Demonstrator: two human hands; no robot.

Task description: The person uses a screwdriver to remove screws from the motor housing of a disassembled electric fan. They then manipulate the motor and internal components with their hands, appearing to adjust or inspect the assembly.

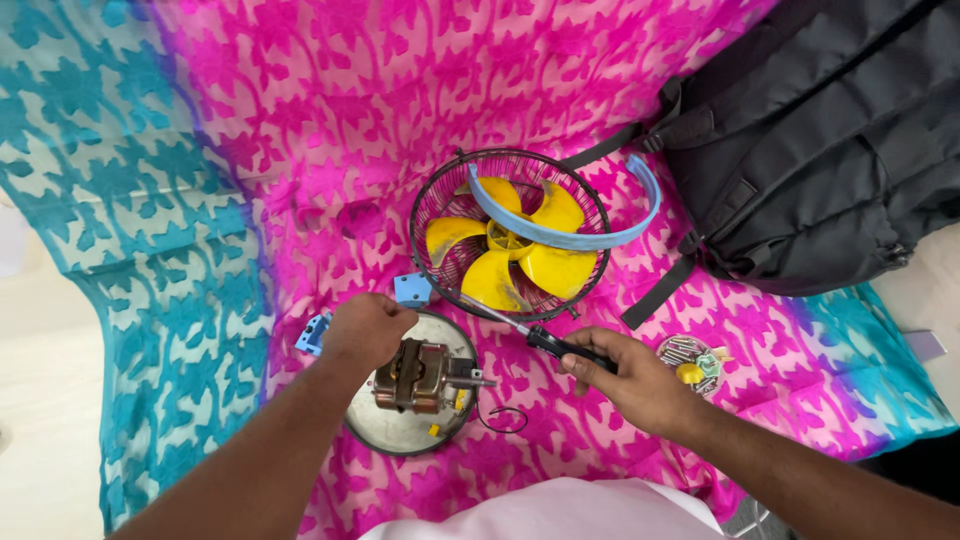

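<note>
Carefully, left hand (pixel 365 330) clamps the motor plate (pixel 400 435) rim while right hand (pixel 625 375), closed around the screwdriver (pixel 540 340), should keep its tip square beside the motor (pixel 415 378)

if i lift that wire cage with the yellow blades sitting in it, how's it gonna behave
The wire cage is probably light, since it is thin open wire. The yellow blades and blue ring seem to lie loose, so tilting it may spill them. Its rounded shape might rock on the soft cloth.
</note>
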